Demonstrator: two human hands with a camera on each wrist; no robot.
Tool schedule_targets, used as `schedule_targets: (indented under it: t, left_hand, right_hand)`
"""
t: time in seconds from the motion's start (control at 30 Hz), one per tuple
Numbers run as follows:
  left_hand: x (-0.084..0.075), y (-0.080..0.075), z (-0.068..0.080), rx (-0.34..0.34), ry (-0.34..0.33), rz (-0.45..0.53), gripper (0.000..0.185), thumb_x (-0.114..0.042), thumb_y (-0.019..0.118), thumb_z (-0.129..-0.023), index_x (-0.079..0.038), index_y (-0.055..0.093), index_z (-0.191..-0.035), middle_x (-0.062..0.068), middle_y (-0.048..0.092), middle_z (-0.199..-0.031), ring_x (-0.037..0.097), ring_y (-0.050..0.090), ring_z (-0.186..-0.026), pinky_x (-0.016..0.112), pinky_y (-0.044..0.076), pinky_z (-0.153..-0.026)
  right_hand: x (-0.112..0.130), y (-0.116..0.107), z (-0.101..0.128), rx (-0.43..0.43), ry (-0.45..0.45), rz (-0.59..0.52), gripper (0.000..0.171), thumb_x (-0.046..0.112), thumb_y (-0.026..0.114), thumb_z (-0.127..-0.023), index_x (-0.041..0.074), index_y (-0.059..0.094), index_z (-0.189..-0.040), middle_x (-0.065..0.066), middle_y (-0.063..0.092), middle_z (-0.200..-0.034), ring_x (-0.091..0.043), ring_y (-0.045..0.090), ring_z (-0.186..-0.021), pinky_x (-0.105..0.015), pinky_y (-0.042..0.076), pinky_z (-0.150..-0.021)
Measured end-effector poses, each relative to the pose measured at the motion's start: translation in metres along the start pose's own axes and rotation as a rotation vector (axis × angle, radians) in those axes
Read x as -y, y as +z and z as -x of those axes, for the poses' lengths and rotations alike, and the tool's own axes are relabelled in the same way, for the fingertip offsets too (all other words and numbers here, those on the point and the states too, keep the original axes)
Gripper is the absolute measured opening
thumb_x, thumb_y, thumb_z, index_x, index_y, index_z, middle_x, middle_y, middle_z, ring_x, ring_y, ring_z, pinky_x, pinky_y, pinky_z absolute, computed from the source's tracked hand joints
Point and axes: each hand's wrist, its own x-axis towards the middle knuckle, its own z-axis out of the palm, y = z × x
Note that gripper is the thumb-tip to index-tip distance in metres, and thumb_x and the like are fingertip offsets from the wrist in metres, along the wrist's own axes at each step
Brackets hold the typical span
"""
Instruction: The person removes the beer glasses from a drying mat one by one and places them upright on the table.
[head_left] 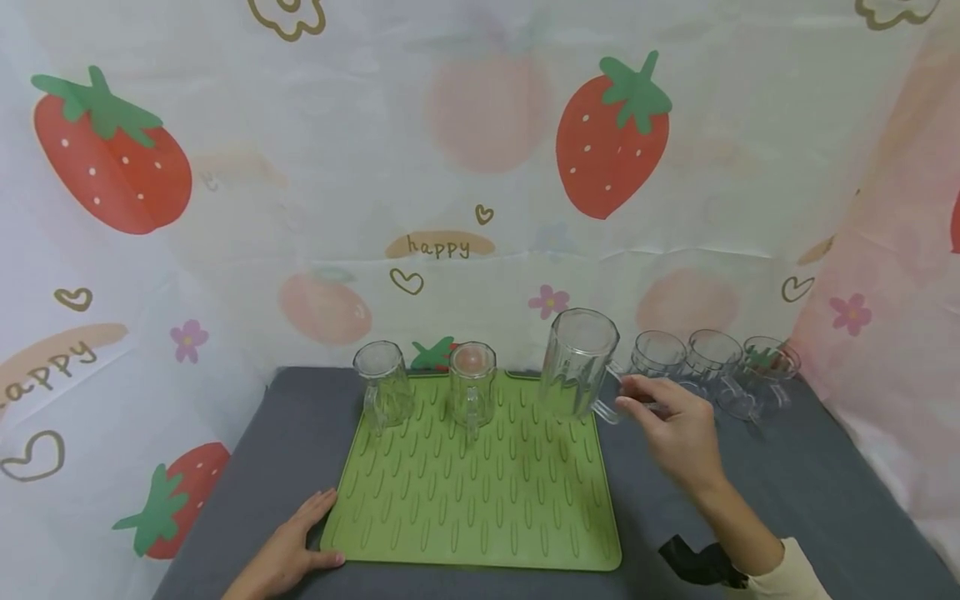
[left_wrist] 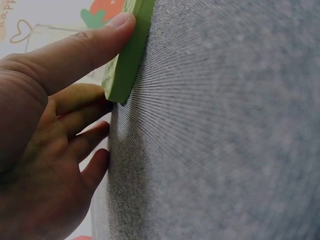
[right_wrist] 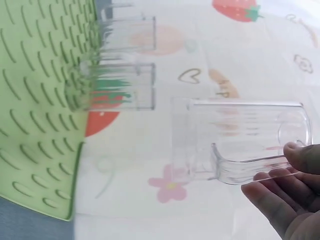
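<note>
A green ribbed drying mat (head_left: 480, 508) lies on the grey table. Two clear glass mugs (head_left: 382, 385) (head_left: 472, 385) stand mouth down along its back edge. My right hand (head_left: 637, 402) pinches the handle of a third clear mug (head_left: 577, 362), held mouth down over the mat's back right corner. In the right wrist view the thumb and fingers of that hand (right_wrist: 280, 175) close round the handle of this mug (right_wrist: 240, 130), and a gap shows between its mouth and the mat (right_wrist: 40, 100). My left hand (head_left: 318, 525) rests flat at the mat's front left corner, thumb (left_wrist: 100, 42) on the mat's edge (left_wrist: 122, 75).
Three more clear mugs (head_left: 656, 354) (head_left: 712, 354) (head_left: 767, 367) stand upright in a row at the back right of the grey table (head_left: 810, 483). A strawberry-print curtain (head_left: 480, 167) closes off the back and both sides.
</note>
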Motion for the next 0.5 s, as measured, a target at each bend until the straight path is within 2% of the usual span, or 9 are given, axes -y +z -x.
schedule_targets:
  t: [0.5]
  left_hand:
    - [0.002, -0.001, -0.001, 0.004, 0.004, -0.014, 0.108, -0.045, 0.084, -0.065, 0.001, 0.034, -0.15, 0.03, 0.027, -0.155, 0.052, 0.02, -0.143, 0.068, 0.03, -0.106]
  right_hand:
    - [0.017, -0.019, -0.001, 0.016, -0.036, -0.031, 0.026, -0.006, 0.075, -0.079, -0.001, 0.074, -0.105, -0.012, 0.072, -0.095, 0.015, 0.057, -0.088, -0.003, 0.05, -0.076]
